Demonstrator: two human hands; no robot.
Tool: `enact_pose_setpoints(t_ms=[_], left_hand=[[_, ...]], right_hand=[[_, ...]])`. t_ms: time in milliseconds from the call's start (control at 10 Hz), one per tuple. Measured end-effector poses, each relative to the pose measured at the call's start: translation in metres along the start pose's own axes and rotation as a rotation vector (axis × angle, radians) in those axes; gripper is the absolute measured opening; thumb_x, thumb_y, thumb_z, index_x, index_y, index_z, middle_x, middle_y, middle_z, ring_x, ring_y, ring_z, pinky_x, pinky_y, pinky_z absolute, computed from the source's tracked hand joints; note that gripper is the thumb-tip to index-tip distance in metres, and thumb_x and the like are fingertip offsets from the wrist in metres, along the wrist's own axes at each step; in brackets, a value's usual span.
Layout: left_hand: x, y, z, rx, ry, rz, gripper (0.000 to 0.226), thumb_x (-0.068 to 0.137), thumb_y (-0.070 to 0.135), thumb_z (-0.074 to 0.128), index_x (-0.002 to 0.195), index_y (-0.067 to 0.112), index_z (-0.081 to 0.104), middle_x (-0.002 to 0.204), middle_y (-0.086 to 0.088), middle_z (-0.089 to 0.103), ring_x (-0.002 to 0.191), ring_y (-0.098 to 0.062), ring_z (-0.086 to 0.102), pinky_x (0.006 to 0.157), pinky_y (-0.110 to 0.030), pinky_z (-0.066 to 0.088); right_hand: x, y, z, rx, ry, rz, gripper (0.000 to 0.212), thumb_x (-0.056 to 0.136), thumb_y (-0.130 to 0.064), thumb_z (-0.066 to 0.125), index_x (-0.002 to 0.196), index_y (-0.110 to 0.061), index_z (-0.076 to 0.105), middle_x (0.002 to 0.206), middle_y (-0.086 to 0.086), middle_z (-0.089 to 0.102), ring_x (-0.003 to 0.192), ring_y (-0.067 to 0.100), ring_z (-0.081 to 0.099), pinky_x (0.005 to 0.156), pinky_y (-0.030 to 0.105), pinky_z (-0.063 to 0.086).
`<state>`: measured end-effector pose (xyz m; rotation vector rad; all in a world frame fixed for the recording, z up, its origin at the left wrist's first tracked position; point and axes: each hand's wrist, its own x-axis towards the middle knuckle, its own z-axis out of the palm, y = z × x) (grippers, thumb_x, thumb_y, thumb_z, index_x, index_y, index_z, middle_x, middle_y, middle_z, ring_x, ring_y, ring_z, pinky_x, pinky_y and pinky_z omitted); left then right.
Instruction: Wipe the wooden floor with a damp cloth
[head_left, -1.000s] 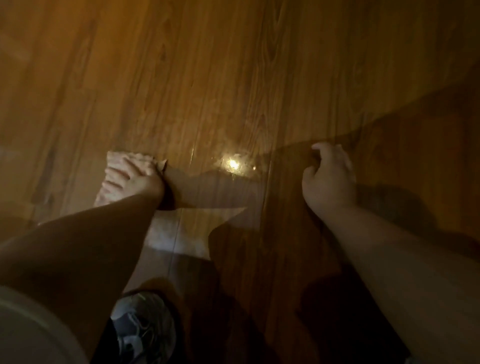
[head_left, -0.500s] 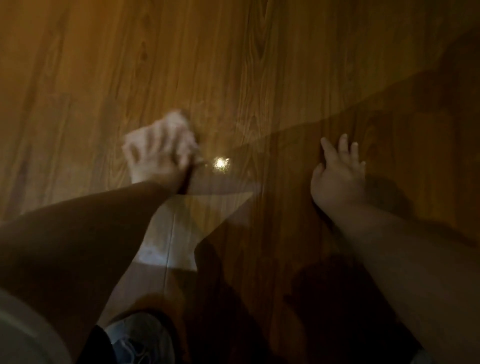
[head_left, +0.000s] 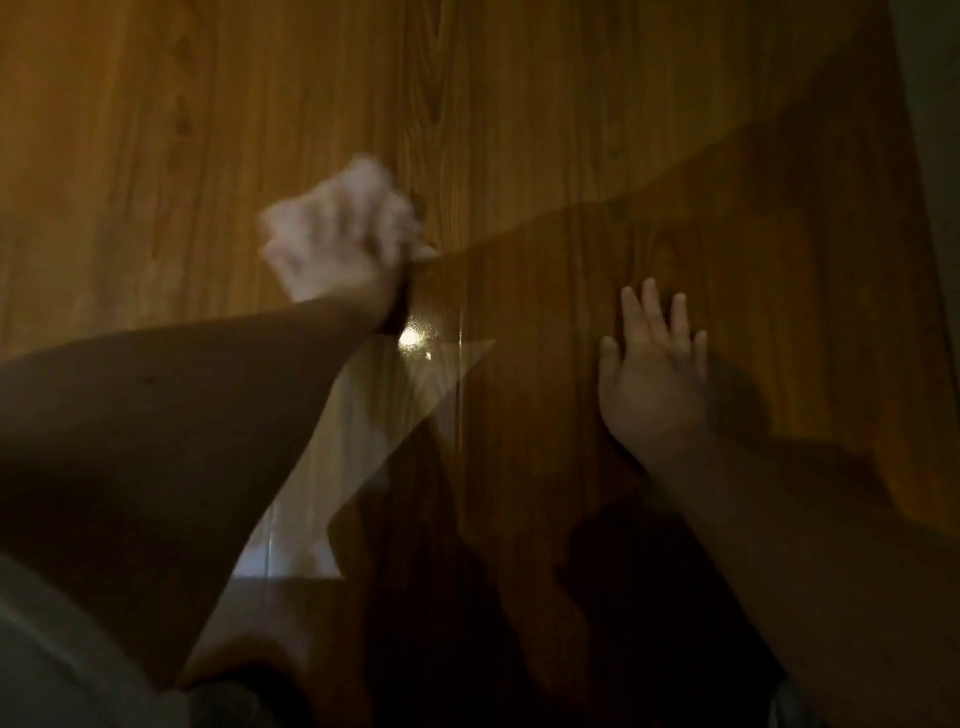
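The wooden floor (head_left: 519, 130) fills the view, brown planks with a small bright glare spot near the middle. My left hand (head_left: 332, 254) lies on a pale cloth (head_left: 366, 179) and presses it to the floor left of centre; both are blurred by motion, and only the cloth's far edge shows beyond my fingers. My right hand (head_left: 652, 364) rests flat on the floor to the right, fingers straight and spread, holding nothing.
A dark shadow covers the right and lower part of the floor. A darker strip (head_left: 935, 156) runs down the far right edge. Part of my clothing (head_left: 62, 649) shows at the bottom left.
My left hand has pushed the cloth forward and to the right across the planks. My right hand went from curled to flat, fingers spread on the floor.
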<state>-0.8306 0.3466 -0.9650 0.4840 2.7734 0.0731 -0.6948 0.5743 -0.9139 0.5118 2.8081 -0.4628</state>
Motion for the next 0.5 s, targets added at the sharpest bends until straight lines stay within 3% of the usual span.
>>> enact_pose_setpoints(t_ms=[100,200,300,400,500], left_hand=[[-0.022,0.002,0.005,-0.007,-0.067,-0.362,0.06,0.099,0.043,0.023,0.154,0.027,0.002,0.16,-0.01,0.004,0.146,-0.038,0.003,0.111,-0.067,0.011],[-0.087,0.053,0.008,0.001,0.062,-0.012,0.064,0.094,0.057,0.017,0.151,0.034,-0.002,0.161,-0.003,-0.001,0.147,-0.037,-0.007,0.11,-0.065,0.0],[-0.123,0.088,0.005,0.037,-0.053,0.242,0.065,0.092,0.067,0.002,0.148,0.04,-0.017,0.158,0.004,-0.023,0.141,-0.026,-0.032,0.11,-0.06,-0.018],[-0.106,0.074,-0.015,-0.113,-0.085,0.206,0.062,0.094,0.062,0.007,0.151,0.04,-0.004,0.161,0.004,-0.015,0.143,-0.019,-0.026,0.112,-0.054,-0.018],[-0.079,0.067,-0.052,-0.32,0.087,0.116,0.051,0.1,0.046,0.025,0.146,0.026,0.031,0.158,-0.005,0.021,0.146,-0.022,0.017,0.117,-0.043,0.016]], right_hand=[[0.0,0.004,0.0,0.054,0.026,-0.018,0.051,0.103,-0.031,0.027,0.153,-0.023,0.018,0.162,-0.001,0.008,0.149,0.022,-0.001,0.12,0.044,0.003],[0.006,0.008,-0.009,0.177,0.107,0.101,0.048,0.103,-0.026,0.029,0.151,-0.022,0.027,0.161,0.002,0.013,0.149,0.02,0.002,0.12,0.044,0.004],[0.018,0.017,-0.022,0.146,0.15,0.125,0.047,0.103,-0.028,0.029,0.15,-0.022,0.029,0.161,0.003,0.014,0.149,0.02,0.004,0.12,0.043,0.004],[0.026,0.015,-0.026,0.096,0.122,0.088,0.046,0.103,-0.027,0.029,0.149,-0.023,0.03,0.16,0.004,0.016,0.148,0.021,0.006,0.12,0.042,0.006],[0.035,-0.017,-0.034,0.169,0.138,0.035,0.039,0.1,-0.017,0.033,0.136,-0.017,0.048,0.15,0.01,0.036,0.137,0.026,0.032,0.112,0.037,0.026]])
